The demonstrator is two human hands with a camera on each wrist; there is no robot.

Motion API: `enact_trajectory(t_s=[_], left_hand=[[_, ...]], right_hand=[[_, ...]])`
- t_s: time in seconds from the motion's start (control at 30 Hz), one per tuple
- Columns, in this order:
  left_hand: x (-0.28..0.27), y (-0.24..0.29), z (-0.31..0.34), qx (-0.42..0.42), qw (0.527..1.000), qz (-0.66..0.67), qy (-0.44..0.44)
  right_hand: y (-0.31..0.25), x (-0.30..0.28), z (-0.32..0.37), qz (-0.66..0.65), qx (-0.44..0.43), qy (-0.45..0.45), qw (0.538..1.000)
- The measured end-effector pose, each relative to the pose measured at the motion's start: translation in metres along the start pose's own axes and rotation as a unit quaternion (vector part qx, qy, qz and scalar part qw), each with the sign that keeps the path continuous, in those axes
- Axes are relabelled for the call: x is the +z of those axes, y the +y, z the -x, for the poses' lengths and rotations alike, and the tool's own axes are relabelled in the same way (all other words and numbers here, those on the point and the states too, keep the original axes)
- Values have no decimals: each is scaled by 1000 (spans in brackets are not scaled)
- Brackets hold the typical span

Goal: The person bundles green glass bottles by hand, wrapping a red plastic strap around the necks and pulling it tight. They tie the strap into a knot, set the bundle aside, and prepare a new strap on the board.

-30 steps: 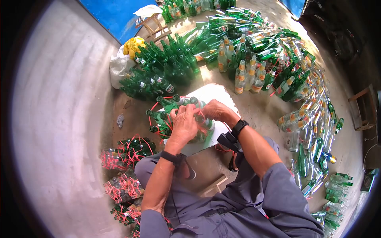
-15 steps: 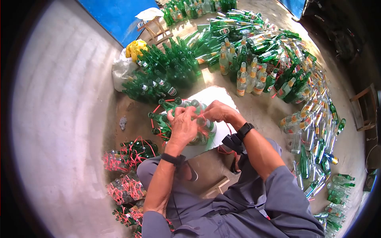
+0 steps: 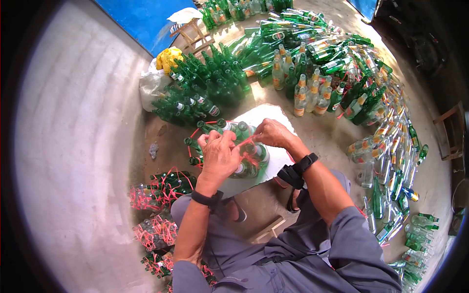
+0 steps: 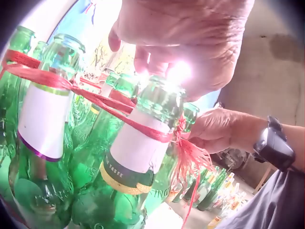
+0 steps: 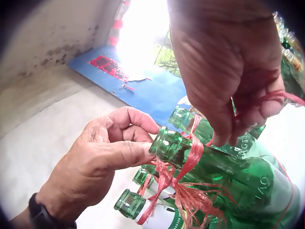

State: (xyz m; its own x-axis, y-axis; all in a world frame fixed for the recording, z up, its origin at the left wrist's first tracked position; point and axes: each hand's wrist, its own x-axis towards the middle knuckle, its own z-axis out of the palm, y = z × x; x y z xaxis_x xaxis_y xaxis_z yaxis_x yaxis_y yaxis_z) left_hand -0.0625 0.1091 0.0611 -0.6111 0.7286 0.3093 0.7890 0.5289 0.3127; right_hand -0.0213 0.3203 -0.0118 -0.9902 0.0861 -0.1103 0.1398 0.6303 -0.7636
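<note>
A cluster of green glass bottles [image 3: 256, 152] stands on a white-topped surface [image 3: 278, 168], with red plastic string [image 4: 143, 126] looped round the necks. My left hand [image 3: 220, 154] is over the near side of the cluster. In the right wrist view its thumb and forefinger grip the mouth of one green bottle [image 5: 164, 145]. Across from it, my right hand [image 3: 276, 133] pinches a strand of the string with curled fingers, and the strand trails past its little finger. A knot with a frayed red tuft [image 5: 190, 195] hangs beside the bottle necks.
Tied bottle bundles [image 3: 156, 229] lie on the floor at left. Standing green bottles [image 3: 207, 75] are ahead, near a white sack [image 3: 152, 90]. A large heap of bottles [image 3: 381, 112] curves round the right. A small wooden stool [image 3: 190, 34] stands by the blue door [image 3: 141, 24].
My hands have drawn apart, the right one up and to the right, the left one slightly left. A stretch of red string now shows between them. The head view has shifted slightly.
</note>
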Motion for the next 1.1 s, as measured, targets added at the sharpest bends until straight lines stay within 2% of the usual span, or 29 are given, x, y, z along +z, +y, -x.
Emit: enact_trajectory(t_s=[0.2, 0.3, 0.37, 0.43, 0.67, 0.73, 0.83, 0.87, 0.93, 1.0, 1.1], left_hand=[[-4, 2, 11, -62, 998, 6, -8], [-5, -17, 19, -78, 997, 3, -12], [-6, -23, 21, -67, 998, 15, -11], [-7, -27, 18, -101, 993, 63, -7], [-3, -42, 7, -78, 997, 22, -5], [1, -45, 4, -63, 997, 33, 40], [2, -41, -1, -108, 994, 0, 32], [3, -41, -1, -109, 994, 1, 31], [6, -41, -2, -99, 991, -90, -4], [8, -41, -2, -80, 990, -118, -15], [6, -40, -1, -55, 989, -135, -19]], right_hand=[[-8, 1, 1, -27, -19, 10, 999], [-11, 2, 0, -26, -49, -6, 998], [-14, 1, 1, -27, -41, -12, 999], [-17, 0, 2, -27, -34, -18, 999], [-17, -2, 7, -33, -39, -15, 999], [-16, 0, 7, -34, -34, -24, 999], [-12, 3, 5, -31, -47, -29, 998], [-11, 5, 5, -53, -33, -35, 997], [-9, 4, 7, -73, -19, -39, 996], [-6, 1, 12, -210, 35, -34, 977], [-20, -22, 27, -261, 86, -36, 961]])
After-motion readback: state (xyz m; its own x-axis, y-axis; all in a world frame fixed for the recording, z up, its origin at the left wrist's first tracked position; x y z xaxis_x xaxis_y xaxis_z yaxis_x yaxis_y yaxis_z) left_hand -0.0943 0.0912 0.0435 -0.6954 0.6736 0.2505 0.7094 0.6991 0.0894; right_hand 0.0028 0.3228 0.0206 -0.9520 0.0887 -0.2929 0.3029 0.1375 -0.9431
